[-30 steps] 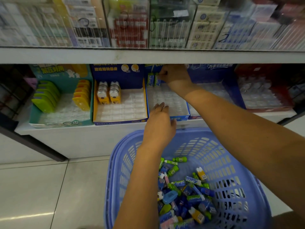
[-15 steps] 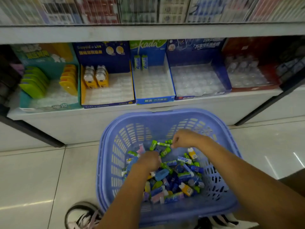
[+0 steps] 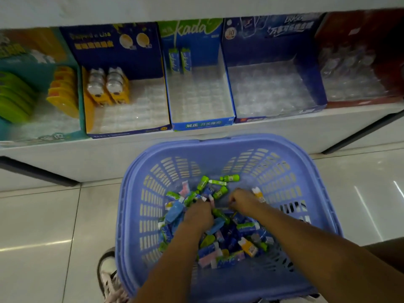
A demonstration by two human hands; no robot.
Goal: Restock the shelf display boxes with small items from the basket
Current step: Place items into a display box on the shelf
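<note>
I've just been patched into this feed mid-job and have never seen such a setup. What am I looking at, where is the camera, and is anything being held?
There is no machine here. These are a person's two bare hands, filmed by one wide-angle camera worn on the head and looking down. The left hand and right hand both reach into a blue basket below the shelf. Their fingers are curled among a pile of small items, and it is not clear whether either hand grips one. On the shelf stand open display boxes. The Kada box has two packs at its back. The blue box to its right shows only a clear tray. The navy and yellow box to its left holds a few items at the back. A shoe shows at the bottom left.
</note>
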